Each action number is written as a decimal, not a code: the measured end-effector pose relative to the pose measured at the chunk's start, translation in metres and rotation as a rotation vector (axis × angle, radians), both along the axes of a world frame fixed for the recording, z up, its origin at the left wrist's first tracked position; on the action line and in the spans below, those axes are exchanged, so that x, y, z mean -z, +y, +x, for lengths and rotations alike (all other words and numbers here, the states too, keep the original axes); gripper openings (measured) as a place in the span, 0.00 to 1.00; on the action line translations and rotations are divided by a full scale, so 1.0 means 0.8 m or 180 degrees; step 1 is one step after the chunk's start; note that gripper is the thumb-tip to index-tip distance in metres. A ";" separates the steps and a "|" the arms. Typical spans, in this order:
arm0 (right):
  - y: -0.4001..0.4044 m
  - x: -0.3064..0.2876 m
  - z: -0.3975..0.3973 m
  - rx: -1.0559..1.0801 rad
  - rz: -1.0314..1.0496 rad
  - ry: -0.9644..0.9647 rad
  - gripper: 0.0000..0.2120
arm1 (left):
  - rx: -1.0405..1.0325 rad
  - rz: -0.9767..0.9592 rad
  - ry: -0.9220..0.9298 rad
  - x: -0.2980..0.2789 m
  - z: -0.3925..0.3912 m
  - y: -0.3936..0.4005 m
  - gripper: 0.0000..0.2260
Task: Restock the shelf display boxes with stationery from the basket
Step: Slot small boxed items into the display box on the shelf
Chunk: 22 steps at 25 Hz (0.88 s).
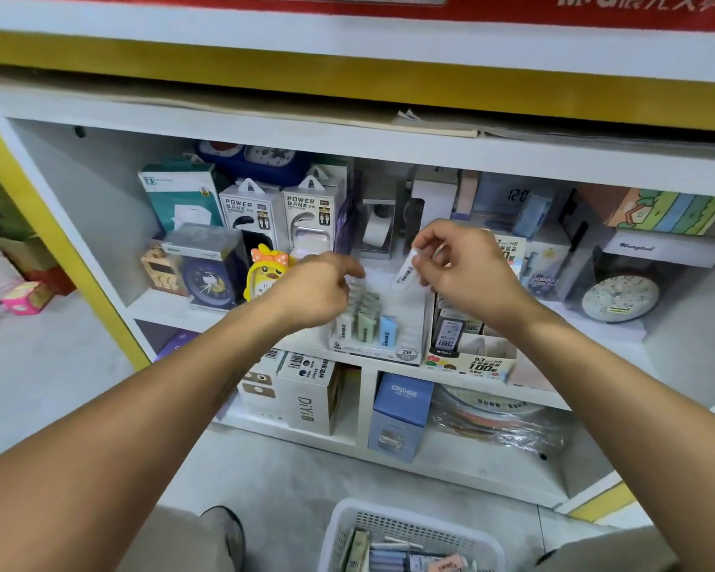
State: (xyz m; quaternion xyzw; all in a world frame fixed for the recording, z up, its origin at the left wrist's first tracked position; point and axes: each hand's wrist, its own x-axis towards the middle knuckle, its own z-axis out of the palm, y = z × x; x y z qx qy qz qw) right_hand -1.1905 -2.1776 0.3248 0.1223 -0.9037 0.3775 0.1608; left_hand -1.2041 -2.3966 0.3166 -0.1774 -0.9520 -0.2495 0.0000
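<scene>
Watching through the head camera, I see both of my forearms bare from the elbow down, with no sleeves showing anywhere. My left hand (314,293) and right hand (467,266) carry no gloves, rings or watch that I can make out. A faint dark marking runs along the inner side of my left forearm (228,390), too blurred to read. Near the bottom edge, both my knees are covered in grey-khaki trousers (190,542), and a dark shoe (228,526) shows by the left knee.
</scene>
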 end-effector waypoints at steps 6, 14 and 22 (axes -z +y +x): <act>-0.024 0.016 -0.023 0.0244 0.1072 0.0457 0.04 | 0.0637 -0.1211 -0.0113 0.022 0.004 -0.009 0.26; -0.064 0.031 -0.057 0.0681 0.1448 0.0444 0.10 | 0.0596 -0.1184 -0.0245 0.035 -0.003 -0.009 0.25; -0.086 0.061 -0.081 0.0592 0.1425 -0.0195 0.10 | 0.0554 -0.1254 -0.0564 0.030 -0.009 0.007 0.27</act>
